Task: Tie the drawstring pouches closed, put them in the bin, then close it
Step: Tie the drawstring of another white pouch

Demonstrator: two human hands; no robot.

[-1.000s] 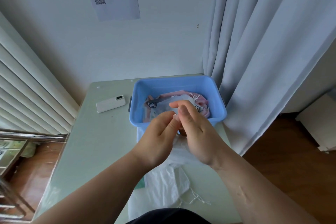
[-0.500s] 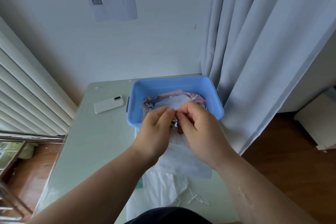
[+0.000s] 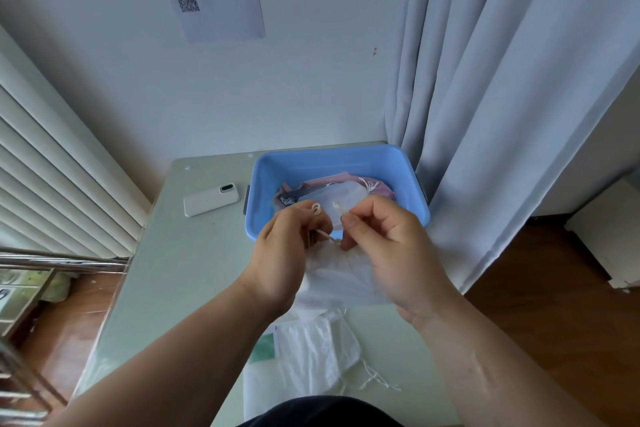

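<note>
Head view: the person's hands are close together above the middle of the bench [image 3: 194, 270], just on the near side of the blue bin [image 3: 332, 158]. The left hand [image 3: 287, 250] pinches a small loop of the drawstring [image 3: 323, 235] between thumb and fingertips. The right hand [image 3: 384, 246] pinches the other run of the same cord, fingers curled. The white pouch [image 3: 339, 277] hangs below both hands with its neck gathered. The knot looks begun but not pulled tight, so this pouch is probably midway through tying.

The bin sits at the far right of the bench, open, with no lid in view. Several finished pouches [image 3: 332, 196] already lie in it: a white one on top, pink fabric and a dark printed piece beneath. At the near edge of the bench lie more loose pouches [image 3: 311, 350], white, their cords trailing to the right and apparently untied. They partly cover a green-edged sheet [image 3: 264, 347]. A white phone [image 3: 211, 199] rests left of the bin.

By this reading the task is partway along. The held pouch needs its knot finished and must go into the bin, the near ones need tying and placing, and the bin remains to be closed.
</note>
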